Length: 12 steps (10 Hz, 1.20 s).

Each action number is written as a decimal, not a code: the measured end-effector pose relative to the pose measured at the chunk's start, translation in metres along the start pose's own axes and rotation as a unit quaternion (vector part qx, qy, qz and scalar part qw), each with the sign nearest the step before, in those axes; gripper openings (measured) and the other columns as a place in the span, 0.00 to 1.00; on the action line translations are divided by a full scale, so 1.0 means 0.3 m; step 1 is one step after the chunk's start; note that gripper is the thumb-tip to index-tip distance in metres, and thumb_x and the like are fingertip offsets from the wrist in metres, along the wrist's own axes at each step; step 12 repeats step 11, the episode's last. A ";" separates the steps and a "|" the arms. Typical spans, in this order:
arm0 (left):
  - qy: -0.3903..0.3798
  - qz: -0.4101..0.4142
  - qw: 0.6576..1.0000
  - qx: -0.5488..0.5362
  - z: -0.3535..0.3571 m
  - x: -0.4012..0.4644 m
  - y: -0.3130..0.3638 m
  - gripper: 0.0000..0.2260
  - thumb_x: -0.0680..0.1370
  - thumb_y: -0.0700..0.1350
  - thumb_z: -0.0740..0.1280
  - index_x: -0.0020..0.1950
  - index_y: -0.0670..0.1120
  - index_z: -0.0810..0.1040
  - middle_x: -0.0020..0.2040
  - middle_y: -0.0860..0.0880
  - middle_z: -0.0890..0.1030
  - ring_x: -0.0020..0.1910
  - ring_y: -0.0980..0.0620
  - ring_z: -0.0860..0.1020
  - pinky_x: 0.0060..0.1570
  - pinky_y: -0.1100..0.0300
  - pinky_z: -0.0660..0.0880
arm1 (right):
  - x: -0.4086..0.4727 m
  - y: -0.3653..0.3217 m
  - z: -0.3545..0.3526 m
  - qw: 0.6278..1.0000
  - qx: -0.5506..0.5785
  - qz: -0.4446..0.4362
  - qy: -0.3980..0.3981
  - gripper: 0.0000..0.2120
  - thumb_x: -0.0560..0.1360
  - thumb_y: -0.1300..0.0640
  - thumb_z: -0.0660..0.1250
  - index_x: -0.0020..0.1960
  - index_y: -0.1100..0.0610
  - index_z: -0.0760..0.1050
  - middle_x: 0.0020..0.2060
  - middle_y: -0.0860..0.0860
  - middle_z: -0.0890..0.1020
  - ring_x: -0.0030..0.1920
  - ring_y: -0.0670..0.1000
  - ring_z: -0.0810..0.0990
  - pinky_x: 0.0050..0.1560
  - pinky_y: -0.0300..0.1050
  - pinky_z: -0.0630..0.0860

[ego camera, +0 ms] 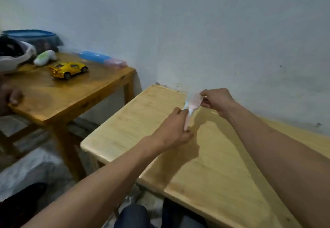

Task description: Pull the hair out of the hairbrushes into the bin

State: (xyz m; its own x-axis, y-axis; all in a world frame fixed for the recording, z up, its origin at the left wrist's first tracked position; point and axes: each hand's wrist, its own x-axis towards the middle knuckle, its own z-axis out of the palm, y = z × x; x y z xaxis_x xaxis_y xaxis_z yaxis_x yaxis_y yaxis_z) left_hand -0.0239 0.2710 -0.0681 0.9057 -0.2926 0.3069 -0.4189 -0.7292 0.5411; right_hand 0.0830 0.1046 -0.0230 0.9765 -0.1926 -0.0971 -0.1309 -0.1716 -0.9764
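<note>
The left hand [175, 129] closes around the handle of the pink hairbrush [192, 105], steadying it above the pale worktop [135, 119] so the right hand's [217, 101] fingers [205, 102] can pinch at its head, probably for hair.

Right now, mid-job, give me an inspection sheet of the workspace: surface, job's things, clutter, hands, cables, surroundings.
Surface: pale wooden table, bare under the hands.
Job's things: one pink hairbrush held above it; hair too blurred to tell; no bin in view.
Clutter: on the darker side table, yellow toy car, blue and pink box, blue-lidded container.
Hands: left hand grips the handle; right hand pinches the brush head.
Cables: nothing seen.
Surroundings: white wall corner; another person's hand on the side table.
</note>
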 end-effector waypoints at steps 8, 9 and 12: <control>0.002 0.129 0.964 0.233 0.228 0.317 -0.053 0.16 0.78 0.46 0.63 0.61 0.38 0.78 0.45 0.42 0.82 0.46 0.42 0.78 0.50 0.49 0.73 | 0.368 0.152 -0.083 0.974 -0.208 0.023 0.083 0.12 0.75 0.56 0.71 0.39 0.64 0.84 0.39 0.61 0.88 0.43 0.60 0.88 0.53 0.60 0.83; -0.011 0.130 0.962 0.241 0.226 0.326 -0.054 0.19 0.78 0.48 0.63 0.64 0.38 0.76 0.45 0.43 0.82 0.46 0.43 0.78 0.51 0.50 0.73 | 0.373 0.149 -0.087 0.971 -0.227 0.025 0.072 0.16 0.74 0.53 0.70 0.45 0.68 0.85 0.40 0.60 0.88 0.43 0.61 0.88 0.53 0.59 0.84; 0.001 0.102 0.979 0.177 0.214 0.323 -0.034 0.24 0.78 0.57 0.63 0.68 0.44 0.72 0.54 0.44 0.80 0.53 0.44 0.76 0.53 0.53 0.71 | 0.348 0.145 -0.124 0.972 -0.223 0.053 0.051 0.19 0.76 0.49 0.70 0.44 0.66 0.83 0.36 0.58 0.86 0.38 0.57 0.84 0.55 0.55 0.82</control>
